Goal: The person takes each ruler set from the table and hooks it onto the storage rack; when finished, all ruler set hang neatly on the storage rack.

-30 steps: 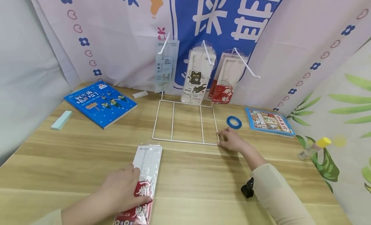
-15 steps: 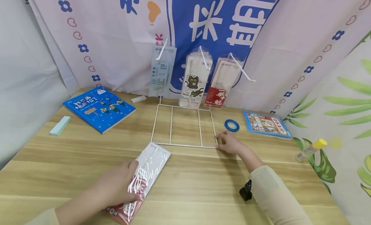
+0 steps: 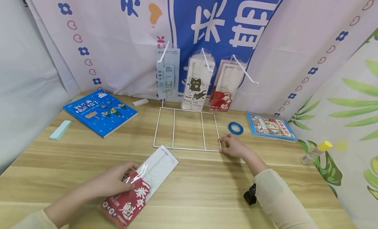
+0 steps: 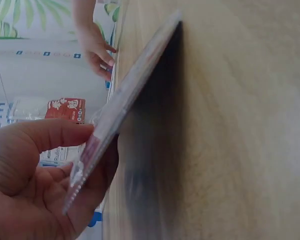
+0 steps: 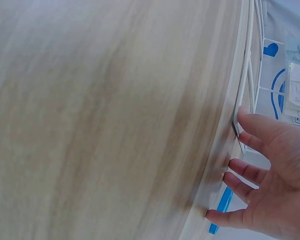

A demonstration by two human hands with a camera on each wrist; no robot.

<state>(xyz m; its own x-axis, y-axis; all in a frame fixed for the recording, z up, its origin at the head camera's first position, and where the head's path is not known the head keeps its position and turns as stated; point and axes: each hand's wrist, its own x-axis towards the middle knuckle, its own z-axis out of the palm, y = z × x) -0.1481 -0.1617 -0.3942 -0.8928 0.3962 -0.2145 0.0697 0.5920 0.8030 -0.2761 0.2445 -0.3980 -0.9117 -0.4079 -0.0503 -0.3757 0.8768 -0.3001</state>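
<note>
My left hand (image 3: 112,180) holds a packaged ruler set (image 3: 141,191) with a red lower part and white top, thumb on its front. In the left wrist view the pack (image 4: 121,102) appears edge-on, tilted above the wooden table, with fingers behind it. At the right front corner of a white wire display rack (image 3: 189,149), my right hand (image 3: 235,146) pinches the wire between thumb and index finger; its other fingers are spread. The rack's hooks carry a light blue ruler pack (image 3: 168,73), black-cat ruler packs (image 3: 193,86) and red-and-white ruler packs (image 3: 224,86).
A blue book (image 3: 100,112), a mint-coloured bar (image 3: 60,130) and a white eraser-like block (image 3: 140,102) lie left on the table (image 3: 189,189). To the right are a blue tape roll (image 3: 230,128), a comic-covered booklet (image 3: 271,126) and a yellow-capped glue stick (image 3: 316,152).
My left hand has lifted the ruler pack from the table and turned it, its top swinging right toward the rack. My right hand stays at the rack's corner. The head view has shifted slightly.
</note>
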